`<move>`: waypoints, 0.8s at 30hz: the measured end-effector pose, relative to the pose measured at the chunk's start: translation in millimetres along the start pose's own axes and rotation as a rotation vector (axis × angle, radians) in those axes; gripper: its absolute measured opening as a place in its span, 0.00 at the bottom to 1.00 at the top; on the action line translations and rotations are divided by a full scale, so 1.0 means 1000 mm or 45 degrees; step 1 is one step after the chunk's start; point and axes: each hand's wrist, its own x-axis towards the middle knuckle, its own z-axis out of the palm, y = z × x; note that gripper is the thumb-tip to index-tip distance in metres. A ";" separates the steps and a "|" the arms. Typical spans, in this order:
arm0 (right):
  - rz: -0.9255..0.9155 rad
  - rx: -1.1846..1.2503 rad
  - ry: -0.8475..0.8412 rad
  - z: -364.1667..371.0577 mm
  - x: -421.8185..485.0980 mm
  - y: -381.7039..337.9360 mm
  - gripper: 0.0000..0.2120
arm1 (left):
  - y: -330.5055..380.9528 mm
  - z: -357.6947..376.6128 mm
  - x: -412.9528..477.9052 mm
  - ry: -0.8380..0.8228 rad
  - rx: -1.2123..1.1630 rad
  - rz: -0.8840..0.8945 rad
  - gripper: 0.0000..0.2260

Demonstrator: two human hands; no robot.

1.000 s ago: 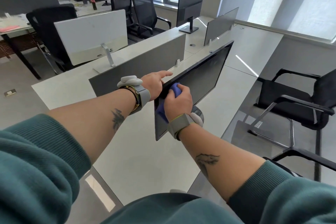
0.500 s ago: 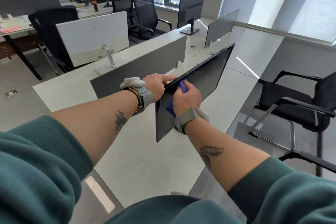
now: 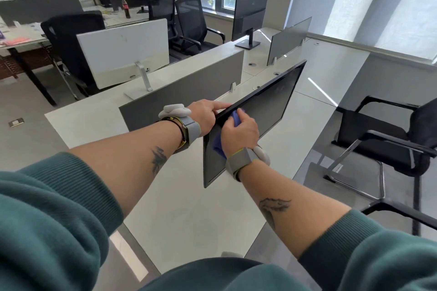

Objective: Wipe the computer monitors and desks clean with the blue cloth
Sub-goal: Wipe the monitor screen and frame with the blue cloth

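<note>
Surface [image 3: 189,215] first: your pale desk carries the black monitor [image 3: 272,111] toward its far edge, just in front of the grey divider panel [image 3: 189,92]. Your left grip [image 3: 204,116] holds the monitor's upper left corner, index finger laid along the top rim. That likely braces the screen so pressure cannot rock it. Your right grip [image 3: 241,133] is closed around the blue cloth [image 3: 236,117], bunched against the glass near that same corner, with a tail hanging below your palm. Bunching probably gives you a firm pad. By my judgement, the screen's right half and the surface await wiping.
</note>
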 end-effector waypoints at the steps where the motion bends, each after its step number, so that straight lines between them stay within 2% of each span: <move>1: -0.028 -0.038 -0.056 0.003 -0.007 0.003 0.20 | -0.001 -0.001 0.001 0.012 0.010 -0.007 0.27; 4: -0.067 -0.097 -0.112 0.005 -0.018 0.014 0.19 | -0.004 -0.001 0.000 0.016 0.027 -0.029 0.27; 7: -0.029 0.088 0.065 -0.002 -0.012 0.005 0.14 | -0.001 0.003 0.000 0.014 -0.009 -0.004 0.25; 9: -0.060 0.159 0.119 -0.003 -0.008 -0.002 0.14 | 0.000 0.003 0.001 0.011 -0.042 -0.001 0.24; 13: 0.011 0.056 0.010 -0.001 0.005 0.005 0.18 | -0.004 0.001 0.000 -0.009 -0.048 -0.034 0.26; 17: 0.043 0.026 0.006 -0.002 0.008 0.007 0.19 | -0.002 0.003 0.000 0.003 -0.036 -0.032 0.26; 22: -0.144 0.094 0.225 0.000 0.002 -0.001 0.16 | -0.005 0.005 -0.001 -0.015 -0.034 -0.028 0.23; 24: -0.344 0.037 0.178 -0.001 0.006 -0.005 0.15 | -0.004 0.005 0.000 0.009 -0.027 -0.003 0.20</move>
